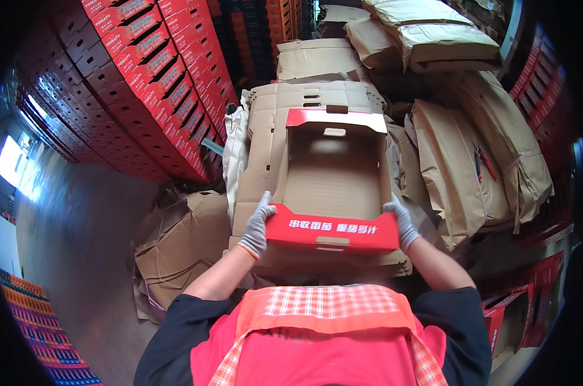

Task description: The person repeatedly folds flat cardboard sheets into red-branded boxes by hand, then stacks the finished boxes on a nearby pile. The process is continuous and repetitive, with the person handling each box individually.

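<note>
In front of me is an open-topped cardboard box (333, 228), red outside and plain brown inside, with handle cut-outs in its near and far ends. My left hand (259, 225), in a pale grey glove, is closed on its near left corner. At the near right corner my right hand (402, 222), gloved the same way, grips the side, its fingers partly hidden by the wall. Below the box lies a stack of flat brown cardboard blanks (256, 157) with slots cut in them. Whether the box rests on the stack or is held just above it, I cannot tell.
Tall stacks of red boxes (153, 71) rise at the left. Paper-wrapped bundles (449, 167) lie to the right, with red-handled pliers (486, 163) on one. More wrapped packs (439, 35) are piled at the back. A tied brown bundle (182, 248) sits on the floor (98, 257) at the left.
</note>
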A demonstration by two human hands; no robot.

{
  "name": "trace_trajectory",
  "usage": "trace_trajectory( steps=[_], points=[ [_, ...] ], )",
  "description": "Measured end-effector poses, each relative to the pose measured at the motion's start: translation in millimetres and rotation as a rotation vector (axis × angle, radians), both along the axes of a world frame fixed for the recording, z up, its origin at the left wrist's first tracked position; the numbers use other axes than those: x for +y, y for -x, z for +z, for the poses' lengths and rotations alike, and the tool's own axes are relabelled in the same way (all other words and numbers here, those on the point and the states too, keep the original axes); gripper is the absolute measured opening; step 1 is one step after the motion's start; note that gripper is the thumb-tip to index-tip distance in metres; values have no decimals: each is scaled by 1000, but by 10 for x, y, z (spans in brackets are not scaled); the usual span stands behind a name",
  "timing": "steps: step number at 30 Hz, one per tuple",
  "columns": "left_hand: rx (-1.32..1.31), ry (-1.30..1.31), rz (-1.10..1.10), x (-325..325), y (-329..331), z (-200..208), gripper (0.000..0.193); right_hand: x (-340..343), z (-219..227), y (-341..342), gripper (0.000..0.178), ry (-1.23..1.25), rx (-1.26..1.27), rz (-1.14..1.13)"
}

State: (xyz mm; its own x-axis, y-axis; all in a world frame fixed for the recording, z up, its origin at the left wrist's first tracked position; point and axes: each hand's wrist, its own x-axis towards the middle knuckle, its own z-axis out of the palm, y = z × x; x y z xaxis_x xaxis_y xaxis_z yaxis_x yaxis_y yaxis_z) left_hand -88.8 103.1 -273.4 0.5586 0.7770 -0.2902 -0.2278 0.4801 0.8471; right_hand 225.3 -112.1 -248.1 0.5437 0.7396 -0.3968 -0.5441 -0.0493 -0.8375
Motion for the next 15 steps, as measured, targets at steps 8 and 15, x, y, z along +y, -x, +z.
trace_trajectory(
  steps=[8,15],
  points=[
    [-370,662,70,-868,-582,14,27,237,2304,-97,82,5,-841,289],
    [-65,-429,-574,-1202,-740,329,45,552,2721,862,51,-175,-1864,603]
  ],
)
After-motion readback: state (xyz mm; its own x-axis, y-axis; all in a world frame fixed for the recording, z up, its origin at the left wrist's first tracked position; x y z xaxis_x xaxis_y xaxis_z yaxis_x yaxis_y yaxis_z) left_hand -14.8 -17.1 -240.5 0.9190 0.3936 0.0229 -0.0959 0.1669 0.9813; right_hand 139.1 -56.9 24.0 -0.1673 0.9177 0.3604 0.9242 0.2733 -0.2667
